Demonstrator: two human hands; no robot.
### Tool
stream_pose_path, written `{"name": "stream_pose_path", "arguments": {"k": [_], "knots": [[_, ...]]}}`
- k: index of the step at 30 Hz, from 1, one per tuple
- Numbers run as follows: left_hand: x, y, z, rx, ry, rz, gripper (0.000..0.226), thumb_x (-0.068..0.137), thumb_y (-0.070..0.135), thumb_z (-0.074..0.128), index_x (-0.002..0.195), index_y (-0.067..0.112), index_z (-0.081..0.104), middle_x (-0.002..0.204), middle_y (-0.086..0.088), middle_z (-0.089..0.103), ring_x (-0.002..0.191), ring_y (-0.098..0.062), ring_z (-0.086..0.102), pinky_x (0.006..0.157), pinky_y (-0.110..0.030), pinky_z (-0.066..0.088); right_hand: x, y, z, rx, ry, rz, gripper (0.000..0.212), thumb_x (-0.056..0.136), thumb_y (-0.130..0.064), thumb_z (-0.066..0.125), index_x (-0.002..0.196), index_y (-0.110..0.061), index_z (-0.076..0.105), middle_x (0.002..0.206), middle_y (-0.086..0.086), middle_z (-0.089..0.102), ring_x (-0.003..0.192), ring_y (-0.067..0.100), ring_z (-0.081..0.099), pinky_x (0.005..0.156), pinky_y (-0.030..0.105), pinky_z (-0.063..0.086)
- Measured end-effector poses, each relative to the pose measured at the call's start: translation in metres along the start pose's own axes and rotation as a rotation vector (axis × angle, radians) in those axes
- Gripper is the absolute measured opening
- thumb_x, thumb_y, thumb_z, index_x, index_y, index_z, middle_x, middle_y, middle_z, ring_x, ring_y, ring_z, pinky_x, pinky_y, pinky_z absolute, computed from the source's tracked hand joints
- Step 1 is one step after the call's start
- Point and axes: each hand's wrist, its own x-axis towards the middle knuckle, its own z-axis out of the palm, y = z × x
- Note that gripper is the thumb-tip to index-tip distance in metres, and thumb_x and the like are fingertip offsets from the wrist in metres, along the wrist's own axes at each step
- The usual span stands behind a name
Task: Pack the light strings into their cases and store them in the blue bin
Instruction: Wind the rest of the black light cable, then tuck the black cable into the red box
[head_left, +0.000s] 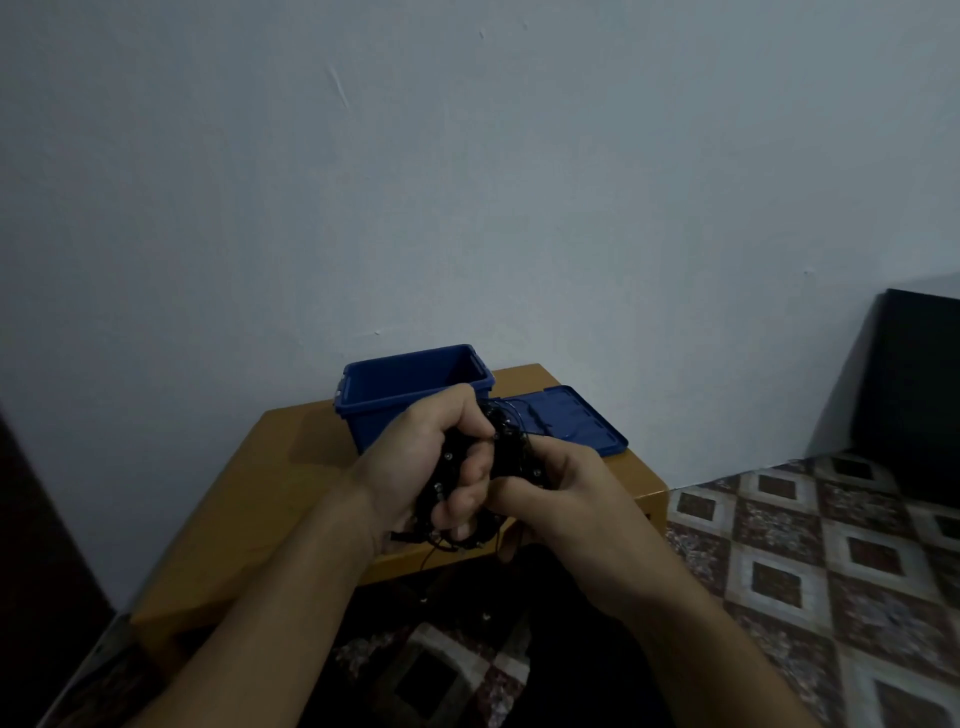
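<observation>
A bundled black light string with small pale bulbs sits between both hands above the front of a low wooden table. My left hand wraps around the bundle from the left. My right hand grips its right side, thumb against the left fingers. Loose wire loops hang below the hands. The open blue bin stands on the table behind the hands, and its inside is mostly hidden. Its blue lid lies flat to the right of it. No case is visible.
The table stands against a pale wall. A dark cabinet or box stands at the far right. Patterned floor tiles spread to the right and below. A dark vertical edge borders the left side.
</observation>
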Motion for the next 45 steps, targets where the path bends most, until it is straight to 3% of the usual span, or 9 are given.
{"name": "stream_pose_path", "arguments": {"k": [13,20,23,27,30,35,39,42,45], "knots": [[0.0,0.003,0.01,0.094,0.138,0.116,0.042,0.083,0.022,0.042,0.042,0.012,0.044,0.038,-0.007,0.038,0.032,-0.017,0.029,0.047,-0.03,0.033,-0.001,-0.006,-0.003,-0.023,0.024,-0.012,0.011,0.094,-0.001,0.063,0.102,-0.003,0.069,0.094,0.019,0.074,0.082,0.026,0.072,0.068,0.04,0.053],[0.005,0.002,0.001,0.119,0.336,0.122,0.026,0.058,0.028,0.057,0.043,0.017,0.038,0.047,-0.007,0.033,0.045,-0.019,0.025,0.055,-0.038,0.021,-0.004,-0.009,-0.001,-0.034,0.053,0.015,0.008,0.09,-0.007,0.069,0.097,-0.009,0.073,0.097,0.018,0.072,0.094,0.036,0.07,0.076,0.048,0.058],[0.004,0.003,-0.006,0.11,0.289,0.112,0.026,0.057,0.024,0.056,0.046,0.017,0.034,0.048,-0.004,0.028,0.051,-0.02,0.02,0.061,-0.047,0.015,-0.005,-0.011,0.002,-0.04,0.029,0.038,0.01,0.088,-0.01,0.072,0.098,-0.01,0.073,0.097,0.012,0.075,0.097,0.032,0.071,0.081,0.053,0.058],[-0.001,0.006,-0.013,0.228,0.17,0.078,0.031,0.081,0.015,0.052,0.052,0.012,0.04,0.048,-0.007,0.035,0.048,-0.019,0.026,0.05,-0.03,0.027,-0.002,-0.006,-0.001,-0.091,0.036,0.086,0.015,0.088,-0.013,0.073,0.103,-0.011,0.072,0.102,0.012,0.075,0.099,0.031,0.07,0.087,0.051,0.057],[-0.005,0.011,-0.019,0.289,0.111,0.067,0.03,0.09,0.01,0.046,0.061,0.01,0.041,0.051,-0.008,0.041,0.05,-0.021,0.034,0.047,-0.025,0.039,0.0,-0.006,-0.011,-0.195,-0.032,0.109,0.016,0.09,-0.015,0.073,0.105,-0.015,0.069,0.103,0.007,0.073,0.091,0.022,0.068,0.084,0.038,0.055],[-0.002,0.019,-0.031,0.389,0.095,0.048,0.027,0.091,0.014,0.049,0.065,0.008,0.045,0.054,-0.009,0.045,0.058,-0.027,0.039,0.053,-0.029,0.039,0.015,-0.026,-0.03,-0.29,-0.053,0.058,0.054,0.077,-0.037,0.07,0.129,-0.027,0.06,0.121,-0.011,0.069,0.11,0.009,0.066,0.09,0.034,0.052],[0.004,0.026,-0.034,0.524,0.106,0.03,0.024,0.094,0.013,0.049,0.072,0.005,0.054,0.059,-0.006,0.054,0.057,-0.023,0.047,0.056,-0.031,0.038,0.041,-0.05,-0.028,-0.369,-0.098,-0.005,0.056,0.085,-0.03,0.074,0.137,-0.022,0.055,0.13,-0.009,0.065,0.112,0.005,0.064,0.09,0.023,0.056],[0.008,0.032,-0.036,0.541,0.113,0.01,0.023,0.094,0.013,0.048,0.074,0.008,0.06,0.063,-0.006,0.059,0.058,-0.018,0.053,0.056,-0.029,0.041,0.063,-0.058,-0.023,-0.506,-0.219,0.032,0.055,0.089,-0.017,0.073,0.14,-0.017,0.052,0.13,-0.001,0.064,0.115,0.011,0.064,0.099,0.032,0.054],[0.013,0.037,-0.042,0.53,0.092,-0.016,0.021,0.093,0.013,0.051,0.078,0.005,0.063,0.069,-0.013,0.061,0.064,-0.023,0.055,0.06,-0.032,0.042,0.078,-0.057,-0.017,-0.586,-0.304,0.044,0.038,0.09,-0.012,0.069,0.127,-0.014,0.061,0.113,0.004,0.072,0.103,0.017,0.07,0.092,0.037,0.057]]}}
